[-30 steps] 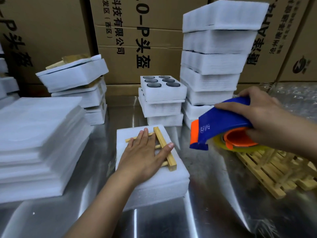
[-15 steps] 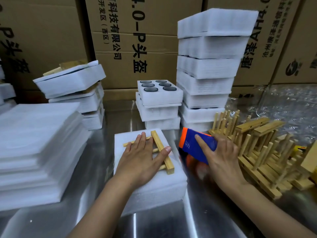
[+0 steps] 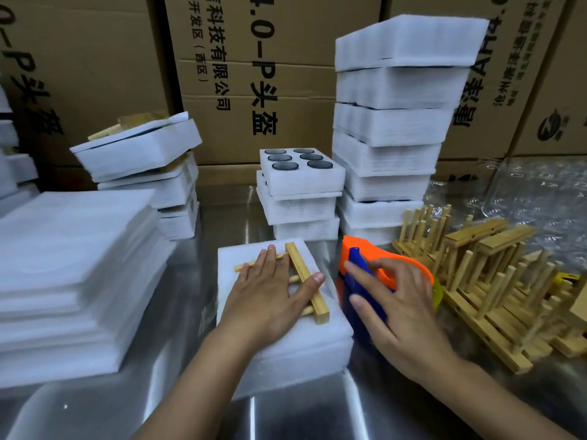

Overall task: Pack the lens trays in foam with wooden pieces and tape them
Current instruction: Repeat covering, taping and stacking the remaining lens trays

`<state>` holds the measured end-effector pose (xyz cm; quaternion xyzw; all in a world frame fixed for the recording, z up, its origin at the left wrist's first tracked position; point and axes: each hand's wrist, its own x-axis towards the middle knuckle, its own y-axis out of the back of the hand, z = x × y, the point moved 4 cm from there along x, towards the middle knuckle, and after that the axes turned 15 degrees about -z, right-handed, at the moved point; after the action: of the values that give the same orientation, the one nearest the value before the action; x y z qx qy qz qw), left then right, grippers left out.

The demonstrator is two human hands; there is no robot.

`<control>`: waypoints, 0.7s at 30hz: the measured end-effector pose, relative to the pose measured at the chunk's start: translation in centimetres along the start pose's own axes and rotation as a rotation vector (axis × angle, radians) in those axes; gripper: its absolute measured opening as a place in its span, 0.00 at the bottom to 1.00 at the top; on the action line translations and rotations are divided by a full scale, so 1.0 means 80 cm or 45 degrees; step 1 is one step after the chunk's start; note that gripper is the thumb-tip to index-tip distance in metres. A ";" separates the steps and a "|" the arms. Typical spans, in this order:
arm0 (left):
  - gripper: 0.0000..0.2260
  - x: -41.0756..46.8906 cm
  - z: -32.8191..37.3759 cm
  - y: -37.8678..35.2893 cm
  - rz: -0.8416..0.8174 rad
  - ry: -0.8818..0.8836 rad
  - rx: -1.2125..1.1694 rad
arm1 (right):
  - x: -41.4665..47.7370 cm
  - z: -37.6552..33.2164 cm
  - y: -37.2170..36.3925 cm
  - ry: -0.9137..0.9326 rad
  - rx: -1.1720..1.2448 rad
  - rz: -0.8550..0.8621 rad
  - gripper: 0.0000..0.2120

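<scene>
A white foam-wrapped pack (image 3: 286,347) lies on the steel table in front of me. On top of it sits a small wooden rack piece (image 3: 306,282). My left hand (image 3: 266,296) presses flat on that wood, fingers spread. My right hand (image 3: 397,312) grips a blue and orange tape dispenser (image 3: 359,274) held against the pack's right side. Behind, a foam tray with dark round lenses (image 3: 300,168) tops a short stack.
A tall stack of foam packs (image 3: 397,122) stands behind the dispenser. Wooden racks (image 3: 482,281) lie at the right, loose foam sheets (image 3: 73,265) at the left, more wrapped packs (image 3: 139,160) behind them. Cardboard boxes (image 3: 254,74) wall the back.
My right hand brought the tape dispenser down from the air at the right to the right side of the pack. My left hand stayed on the wood.
</scene>
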<state>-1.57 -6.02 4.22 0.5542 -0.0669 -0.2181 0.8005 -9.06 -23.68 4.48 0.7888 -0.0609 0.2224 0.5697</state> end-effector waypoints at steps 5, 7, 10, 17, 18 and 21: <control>0.51 -0.001 -0.001 0.000 -0.005 0.003 -0.004 | 0.065 -0.021 -0.042 -0.328 1.622 -0.270 0.18; 0.50 -0.001 0.000 0.000 -0.008 0.009 -0.003 | 0.087 -0.017 -0.069 -0.465 1.914 -0.350 0.13; 0.51 -0.001 0.001 -0.001 -0.015 0.008 -0.003 | 0.102 -0.011 -0.099 -0.563 1.996 -0.430 0.17; 0.50 0.002 -0.002 0.000 -0.007 -0.025 -0.087 | 0.099 -0.008 -0.106 -0.594 2.059 -0.399 0.14; 0.49 0.002 -0.002 0.003 0.009 -0.056 -0.187 | 0.099 -0.010 -0.106 -0.597 2.071 -0.389 0.14; 0.42 -0.005 -0.016 0.018 0.234 -0.088 -0.664 | 0.098 -0.017 -0.104 -0.620 2.129 -0.454 0.19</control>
<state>-1.07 -4.32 5.08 0.3134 -0.0858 -0.1731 0.9298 0.47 -18.34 0.85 0.9700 0.1257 -0.0719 -0.1951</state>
